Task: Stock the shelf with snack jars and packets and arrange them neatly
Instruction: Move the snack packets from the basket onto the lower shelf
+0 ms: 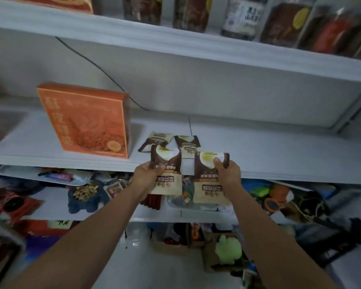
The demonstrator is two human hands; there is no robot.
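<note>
Left hand and right hand each pinch 1 brown snack packet, left packet and right packet, at the near edge of the white shelf.

Single head-worn wide-angle view, up close to a white shelf unit, looking forward and tipped down.

We're looking out from the person's head along both forearms, which come in from the bottom corners and meet near the middle. There the left hand holds the left packet and the right hand holds the right packet, at arm's reach over the front edge of the middle shelf. The top shelf slants across the top of the frame, the lower shelf sits below the hands, and the floor is at the bottom. The edges are smeared with blur.
</note>
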